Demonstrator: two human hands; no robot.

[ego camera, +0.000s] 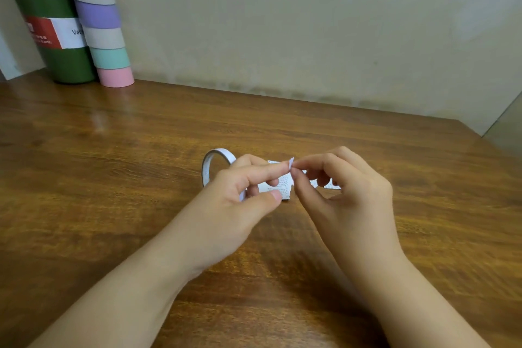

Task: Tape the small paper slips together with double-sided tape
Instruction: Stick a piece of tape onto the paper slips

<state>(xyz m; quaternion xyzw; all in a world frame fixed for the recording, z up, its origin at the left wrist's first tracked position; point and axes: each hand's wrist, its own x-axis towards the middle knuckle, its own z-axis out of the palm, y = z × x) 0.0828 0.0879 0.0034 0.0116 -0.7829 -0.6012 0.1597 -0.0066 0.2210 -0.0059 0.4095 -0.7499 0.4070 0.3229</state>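
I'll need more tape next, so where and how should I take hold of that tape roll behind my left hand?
Take the tape roll at its exposed top-left arc, coming down from above. It appears to stand on edge as a thin open ring, so one finger can go inside and the thumb outside. Your left hand hides its right side.

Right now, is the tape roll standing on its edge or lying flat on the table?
Standing on edge: the tape roll shows as an upright hoop behind the left hand.
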